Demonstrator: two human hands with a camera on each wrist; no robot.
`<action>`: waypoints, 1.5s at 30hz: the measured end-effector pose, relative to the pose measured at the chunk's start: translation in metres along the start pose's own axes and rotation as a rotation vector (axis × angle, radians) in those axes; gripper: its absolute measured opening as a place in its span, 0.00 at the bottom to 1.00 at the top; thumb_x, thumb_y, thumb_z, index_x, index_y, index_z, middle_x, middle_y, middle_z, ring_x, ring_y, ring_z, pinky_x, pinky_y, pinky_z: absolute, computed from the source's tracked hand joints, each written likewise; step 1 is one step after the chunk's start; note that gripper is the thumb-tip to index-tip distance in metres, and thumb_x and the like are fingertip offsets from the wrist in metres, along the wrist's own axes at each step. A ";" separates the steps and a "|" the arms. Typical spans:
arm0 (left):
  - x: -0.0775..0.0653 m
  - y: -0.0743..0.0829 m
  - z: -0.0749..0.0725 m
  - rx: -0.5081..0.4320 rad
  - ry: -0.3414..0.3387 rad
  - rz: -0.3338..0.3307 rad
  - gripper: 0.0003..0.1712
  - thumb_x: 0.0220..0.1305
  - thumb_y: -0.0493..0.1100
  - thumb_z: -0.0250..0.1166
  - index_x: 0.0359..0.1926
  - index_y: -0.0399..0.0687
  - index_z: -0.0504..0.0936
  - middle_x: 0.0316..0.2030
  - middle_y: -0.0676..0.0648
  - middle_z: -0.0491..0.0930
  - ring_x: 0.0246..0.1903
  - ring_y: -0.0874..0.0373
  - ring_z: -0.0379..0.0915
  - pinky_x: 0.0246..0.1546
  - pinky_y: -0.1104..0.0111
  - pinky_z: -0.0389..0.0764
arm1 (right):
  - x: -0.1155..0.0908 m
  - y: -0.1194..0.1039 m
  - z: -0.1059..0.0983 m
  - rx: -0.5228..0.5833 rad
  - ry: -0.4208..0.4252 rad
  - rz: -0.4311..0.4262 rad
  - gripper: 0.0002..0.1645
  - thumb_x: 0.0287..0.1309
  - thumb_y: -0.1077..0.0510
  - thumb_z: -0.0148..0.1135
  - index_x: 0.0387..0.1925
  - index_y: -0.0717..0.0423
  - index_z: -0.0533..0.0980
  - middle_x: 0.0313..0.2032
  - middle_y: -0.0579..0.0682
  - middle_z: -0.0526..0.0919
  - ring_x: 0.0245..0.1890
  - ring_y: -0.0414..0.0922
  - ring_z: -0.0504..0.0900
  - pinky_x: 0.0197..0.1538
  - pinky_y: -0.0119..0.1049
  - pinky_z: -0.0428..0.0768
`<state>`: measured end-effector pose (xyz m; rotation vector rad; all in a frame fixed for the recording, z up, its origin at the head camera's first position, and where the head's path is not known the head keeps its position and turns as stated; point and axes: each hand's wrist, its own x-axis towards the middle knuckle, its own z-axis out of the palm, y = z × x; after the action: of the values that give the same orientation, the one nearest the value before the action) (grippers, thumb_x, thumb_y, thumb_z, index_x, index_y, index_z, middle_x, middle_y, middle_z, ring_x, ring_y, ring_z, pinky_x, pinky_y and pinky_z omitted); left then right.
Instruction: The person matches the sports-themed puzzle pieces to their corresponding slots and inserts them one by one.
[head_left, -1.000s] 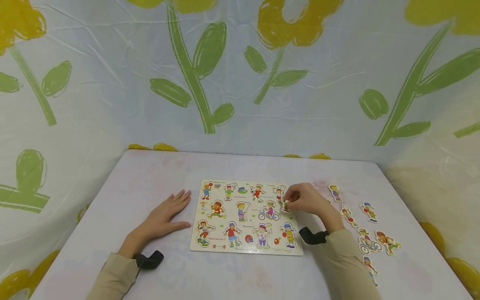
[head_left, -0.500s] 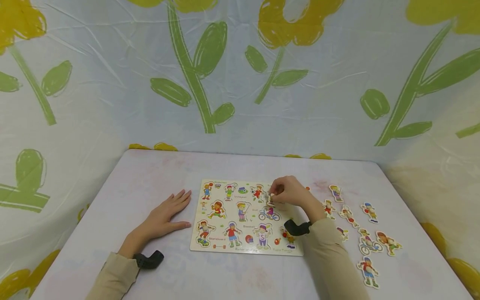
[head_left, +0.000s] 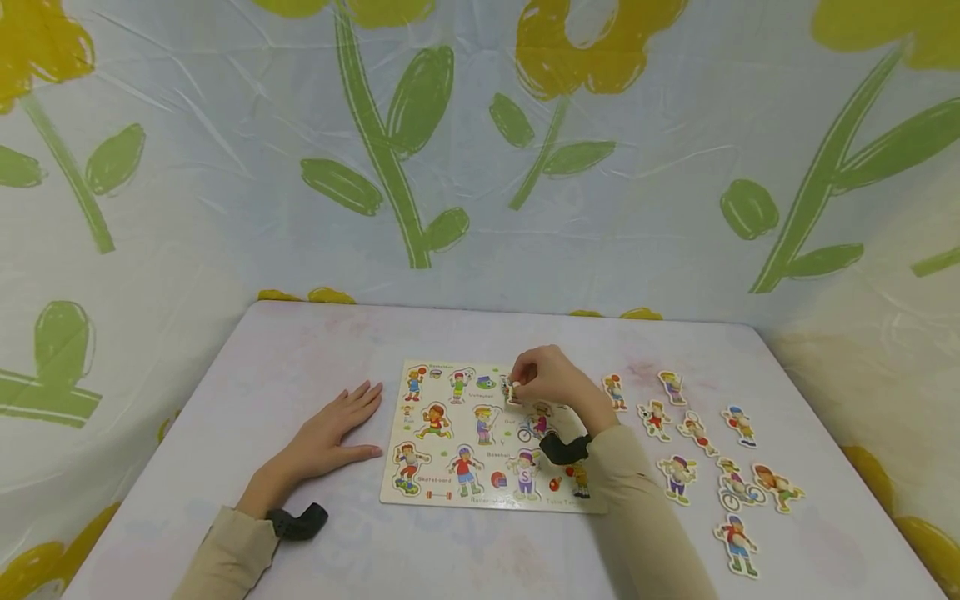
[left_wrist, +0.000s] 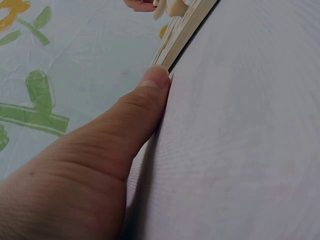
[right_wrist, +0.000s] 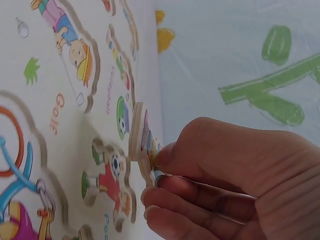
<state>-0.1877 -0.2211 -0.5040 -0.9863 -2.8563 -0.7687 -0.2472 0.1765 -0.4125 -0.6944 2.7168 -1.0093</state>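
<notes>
My right hand (head_left: 555, 383) pinches a small figure-shaped wooden puzzle piece (right_wrist: 139, 131) between thumb and fingertips. It holds the piece tilted, just above the puzzle board (head_left: 459, 429), near the red-shirted football figure (right_wrist: 110, 182) cut into it. The held piece's picture is mostly hidden by the fingers. To the left of the board, my left hand (head_left: 330, 437) lies palm down on the table, fingers straight. In the left wrist view, the thumb (left_wrist: 150, 85) reaches the board's side edge (left_wrist: 187, 37); whether it touches is hard to tell.
Several loose pieces lie right of the board, among them a basketball player (head_left: 614, 392), a footballer (head_left: 655, 420), a cyclist (head_left: 740, 484), a runner (head_left: 777, 486) and a roller skater (head_left: 737, 544). A flowered cloth (head_left: 645, 225) hangs behind the table (head_left: 465, 554).
My right hand has moved left across the board's upper part with the pinched piece, uncovering loose pieces on the right. My left hand has stayed in place.
</notes>
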 end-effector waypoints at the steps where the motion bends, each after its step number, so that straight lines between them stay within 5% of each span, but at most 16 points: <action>1: 0.000 0.000 0.000 -0.004 -0.005 -0.004 0.51 0.61 0.68 0.64 0.76 0.45 0.59 0.76 0.50 0.52 0.76 0.50 0.42 0.76 0.64 0.37 | 0.002 -0.001 0.001 -0.003 -0.001 0.002 0.06 0.45 0.67 0.69 0.27 0.56 0.83 0.24 0.45 0.80 0.25 0.42 0.75 0.30 0.36 0.77; 20: -0.001 0.001 0.000 -0.012 0.013 0.015 0.51 0.61 0.66 0.65 0.75 0.43 0.60 0.76 0.48 0.54 0.76 0.48 0.44 0.75 0.68 0.35 | 0.031 -0.017 0.036 -0.003 0.001 -0.017 0.05 0.48 0.66 0.71 0.30 0.57 0.83 0.26 0.46 0.79 0.27 0.41 0.75 0.31 0.33 0.78; 45: 0.000 0.006 -0.005 -0.012 0.000 0.011 0.51 0.60 0.64 0.67 0.74 0.40 0.60 0.76 0.46 0.55 0.75 0.45 0.45 0.75 0.51 0.46 | 0.053 -0.032 0.065 -0.045 -0.012 -0.027 0.05 0.50 0.64 0.73 0.29 0.55 0.82 0.26 0.45 0.79 0.27 0.40 0.75 0.31 0.31 0.77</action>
<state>-0.1847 -0.2197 -0.4967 -1.0025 -2.8469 -0.7854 -0.2627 0.0925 -0.4401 -0.7445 2.7349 -0.9489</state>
